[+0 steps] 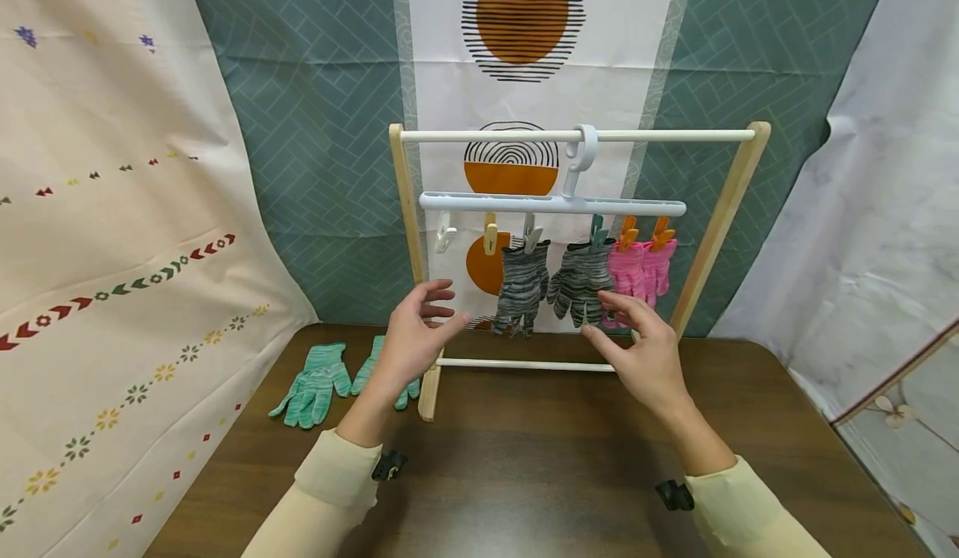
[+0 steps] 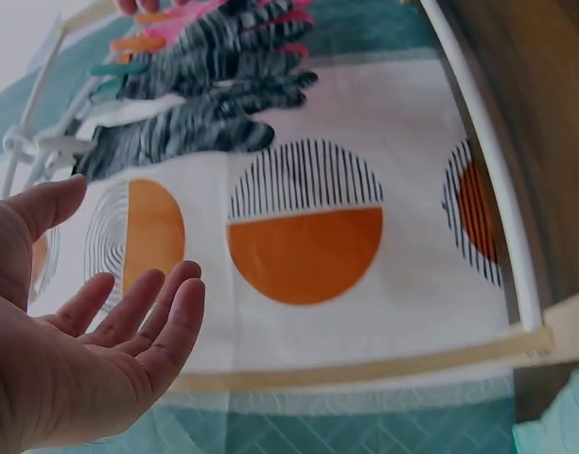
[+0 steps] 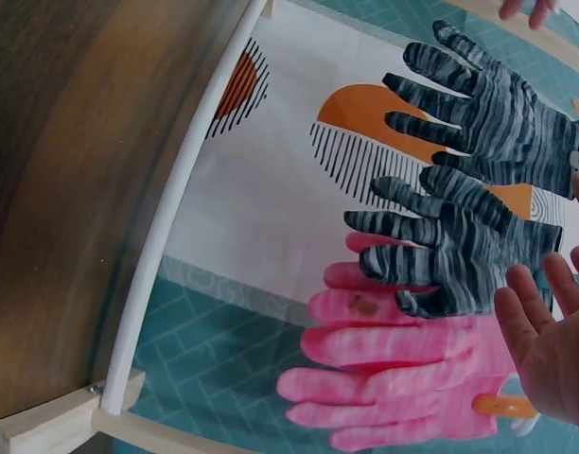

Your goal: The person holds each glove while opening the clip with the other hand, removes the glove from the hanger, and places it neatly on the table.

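Observation:
Two black-and-grey striped gloves [image 1: 522, 287] [image 3: 498, 113] hang side by side from clothespins on a white hanger [image 1: 550, 203]. Pink gloves [image 1: 640, 268] [image 3: 394, 378] hang to their right under orange clothespins [image 1: 663, 233]. My left hand [image 1: 419, 333] is held in the air left of the striped gloves, fingers relaxed and apart, holding nothing. In the left wrist view its palm [image 2: 91, 369] is bare. My right hand [image 1: 637, 346] hovers in front of the right striped glove and the pink gloves, fingers loosely spread; the right wrist view shows nothing in its palm [image 3: 559, 364].
A wooden rack [image 1: 408, 200] with white rods carries the hanger. A white clothespin [image 1: 445, 231] and a yellow clothespin [image 1: 490, 235] hang bare at its left. Green gloves [image 1: 316, 385] lie on the brown table [image 1: 524, 475], partly behind my left arm. Patterned cloth [image 1: 315, 141] stands behind.

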Available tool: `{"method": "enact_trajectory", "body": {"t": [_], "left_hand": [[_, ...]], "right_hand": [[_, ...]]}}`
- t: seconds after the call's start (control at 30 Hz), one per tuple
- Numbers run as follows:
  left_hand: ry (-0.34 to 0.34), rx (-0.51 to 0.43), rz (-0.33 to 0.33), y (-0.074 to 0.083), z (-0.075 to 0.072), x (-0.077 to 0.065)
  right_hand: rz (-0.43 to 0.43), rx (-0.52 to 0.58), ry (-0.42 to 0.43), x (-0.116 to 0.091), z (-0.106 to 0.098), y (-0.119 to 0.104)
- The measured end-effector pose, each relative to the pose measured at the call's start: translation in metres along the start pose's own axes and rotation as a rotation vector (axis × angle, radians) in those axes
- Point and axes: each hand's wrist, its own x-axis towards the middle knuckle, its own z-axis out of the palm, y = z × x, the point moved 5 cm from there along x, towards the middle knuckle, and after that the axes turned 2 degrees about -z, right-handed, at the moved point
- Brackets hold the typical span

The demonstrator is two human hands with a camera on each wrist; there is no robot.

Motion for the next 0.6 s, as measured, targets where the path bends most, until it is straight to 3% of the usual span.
{"method": "enact_trajectory", "body": {"t": [0.33, 0.6], "left_hand": [[-0.096, -0.056, 0.002, 0.018, 0.042, 0.025], [-0.12, -0.056, -0.01, 0.02, 0.063, 0.038]], "right_hand": [[0.033, 0.033, -0.019, 0.003, 0.0, 0.002], [0.064, 0.072, -0.046, 0.018, 0.001, -0.002]]}}
